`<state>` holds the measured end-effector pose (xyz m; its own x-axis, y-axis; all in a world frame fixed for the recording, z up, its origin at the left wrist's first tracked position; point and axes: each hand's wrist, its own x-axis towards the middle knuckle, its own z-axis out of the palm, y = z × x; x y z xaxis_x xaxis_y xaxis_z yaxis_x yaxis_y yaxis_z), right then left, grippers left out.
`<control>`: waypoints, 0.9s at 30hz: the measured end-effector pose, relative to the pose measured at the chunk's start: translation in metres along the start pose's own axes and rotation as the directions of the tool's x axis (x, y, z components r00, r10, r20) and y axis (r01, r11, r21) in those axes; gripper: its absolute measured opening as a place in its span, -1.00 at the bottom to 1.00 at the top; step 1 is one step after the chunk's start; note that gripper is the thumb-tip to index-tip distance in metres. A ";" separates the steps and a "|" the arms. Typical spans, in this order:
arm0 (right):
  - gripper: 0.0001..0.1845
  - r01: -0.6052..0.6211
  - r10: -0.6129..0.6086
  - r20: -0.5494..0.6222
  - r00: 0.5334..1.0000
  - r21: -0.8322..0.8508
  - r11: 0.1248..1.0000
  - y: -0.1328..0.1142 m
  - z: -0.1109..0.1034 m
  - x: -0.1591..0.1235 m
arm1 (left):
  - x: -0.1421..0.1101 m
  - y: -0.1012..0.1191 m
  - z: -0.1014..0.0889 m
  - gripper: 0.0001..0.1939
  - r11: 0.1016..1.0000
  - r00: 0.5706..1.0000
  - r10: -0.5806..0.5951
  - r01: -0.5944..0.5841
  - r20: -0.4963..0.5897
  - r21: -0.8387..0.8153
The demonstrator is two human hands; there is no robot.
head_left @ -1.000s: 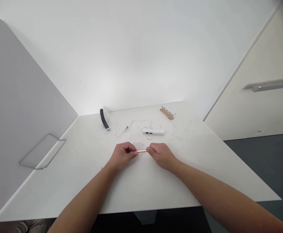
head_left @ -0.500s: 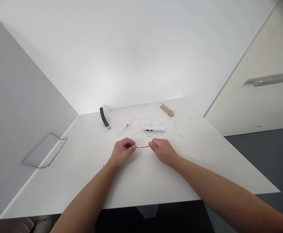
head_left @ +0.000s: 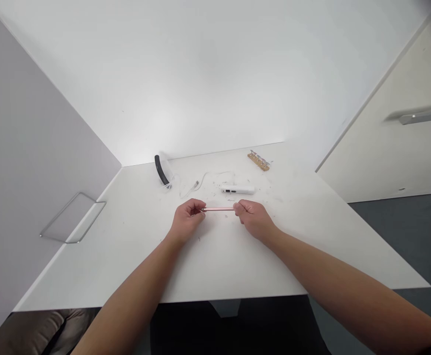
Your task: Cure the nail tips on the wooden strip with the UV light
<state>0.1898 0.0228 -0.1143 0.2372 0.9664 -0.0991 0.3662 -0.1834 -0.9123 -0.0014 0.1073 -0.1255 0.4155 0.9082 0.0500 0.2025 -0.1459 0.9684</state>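
Observation:
A thin, straight pink stick stretches level between my two hands, above the white tabletop. My left hand pinches its left end between thumb and fingers. Closed around the right end is my right hand, with the thumb along the front. Both tips of the stick are partly hidden by fingers, and its exact kind is unclear. Just behind my right hand lies a white oblong device with dark buttons or ports on its left part.
A white cable with a plug trails behind my hands. Farther back are a curved black piece with clear plastic and a brown strip with metal studs. A wire handle is on the left panel. Small dark crumbs dot the table.
My right hand has slid outward along the stick, so more of its pink length shows between my hands. The view has shifted slightly.

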 end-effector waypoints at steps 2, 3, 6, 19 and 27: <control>-0.57 -0.017 0.017 0.000 1.000 0.018 1.000 -0.001 0.000 0.000 | -0.001 0.001 0.000 -0.79 1.000 1.000 0.007 -0.007 -0.009 0.007; -0.57 -0.022 0.022 0.002 1.000 0.026 0.999 -0.003 -0.001 -0.001 | -0.001 0.001 0.000 -0.80 1.000 1.000 0.012 -0.012 -0.012 0.010; -0.59 -0.048 0.048 -0.005 0.999 0.042 0.998 -0.009 -0.001 -0.003 | -0.001 0.002 0.000 -0.80 1.000 1.000 0.013 -0.013 -0.009 0.026; -0.62 -0.082 0.084 -0.038 0.996 0.052 0.995 -0.016 -0.001 -0.005 | -0.001 0.003 0.000 -0.75 0.999 1.000 0.002 -0.002 -0.017 0.048; -0.58 -0.061 0.063 -0.033 0.997 0.058 0.996 -0.006 -0.002 -0.001 | -0.001 0.001 0.000 -0.76 0.999 0.999 0.011 -0.010 -0.031 0.034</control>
<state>0.1890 0.0225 -0.1078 0.2890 0.9466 -0.1431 0.2979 -0.2310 -0.9262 -0.0017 0.1065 -0.1244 0.3903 0.9182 0.0678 0.2284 -0.1679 0.9590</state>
